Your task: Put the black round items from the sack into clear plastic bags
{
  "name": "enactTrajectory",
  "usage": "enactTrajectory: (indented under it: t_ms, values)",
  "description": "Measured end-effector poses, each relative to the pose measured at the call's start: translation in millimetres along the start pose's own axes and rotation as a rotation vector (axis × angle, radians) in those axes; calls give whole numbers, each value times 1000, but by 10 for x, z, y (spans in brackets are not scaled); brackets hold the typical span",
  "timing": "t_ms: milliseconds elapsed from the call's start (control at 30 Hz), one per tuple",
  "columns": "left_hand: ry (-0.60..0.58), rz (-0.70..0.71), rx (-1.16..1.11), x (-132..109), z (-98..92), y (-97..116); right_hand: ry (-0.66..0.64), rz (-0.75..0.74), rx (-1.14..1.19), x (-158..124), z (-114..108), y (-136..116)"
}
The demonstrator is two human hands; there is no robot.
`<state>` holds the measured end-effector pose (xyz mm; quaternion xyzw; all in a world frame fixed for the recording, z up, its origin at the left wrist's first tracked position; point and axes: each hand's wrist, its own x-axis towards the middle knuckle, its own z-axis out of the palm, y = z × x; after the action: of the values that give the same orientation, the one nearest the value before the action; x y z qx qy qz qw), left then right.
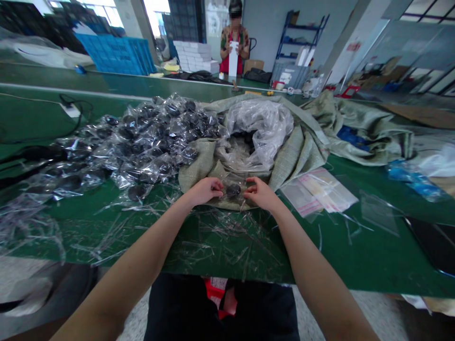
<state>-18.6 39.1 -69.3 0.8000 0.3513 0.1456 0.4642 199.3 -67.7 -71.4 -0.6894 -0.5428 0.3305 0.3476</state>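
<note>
My left hand (205, 190) and my right hand (259, 193) are both pinched on one small clear plastic bag (232, 191) with a dark round part inside. They hold it from either side, just above the near edge of a grey-green woven sack (302, 151). The sack lies open on the green table (355, 255). A crumpled clear plastic liner (261, 125) sits in its mouth with dark parts deep inside. To the left spreads a big pile of bagged black parts (149, 137).
Thin clear plastic strips (117, 232) litter the table's near edge. A stack of flat clear bags (322, 192) lies right of my hands. A black cable and white plug (71, 111) lie far left. A person (233, 40) stands at the far table holding white sheets, by blue crates (113, 54).
</note>
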Motion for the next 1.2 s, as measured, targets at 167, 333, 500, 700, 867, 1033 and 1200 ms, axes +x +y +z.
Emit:
enactTrajectory:
  t_ms: [167, 333, 500, 700, 867, 1033, 1200]
  values:
    - [50, -43, 41, -13, -53, 81, 5, -33, -16, -5, 0, -11]
    - [260, -34, -17, 58, -18, 121, 0, -39, 4, 0, -8, -21]
    - [297, 1, -77, 143, 49, 64, -36, 45, 100, 27, -23, -29]
    - [275, 51, -121, 157, 42, 20, 197, 3, 132, 171, 70, 3]
    - [299, 27, -43, 146, 36, 18, 287, -59, 134, 172, 104, 9]
    - [344, -20, 20, 93, 4, 89, 259, -71, 111, 122, 69, -10]
    - [420, 62, 26, 77, -64, 152, 258, -99, 110, 114, 62, -30]
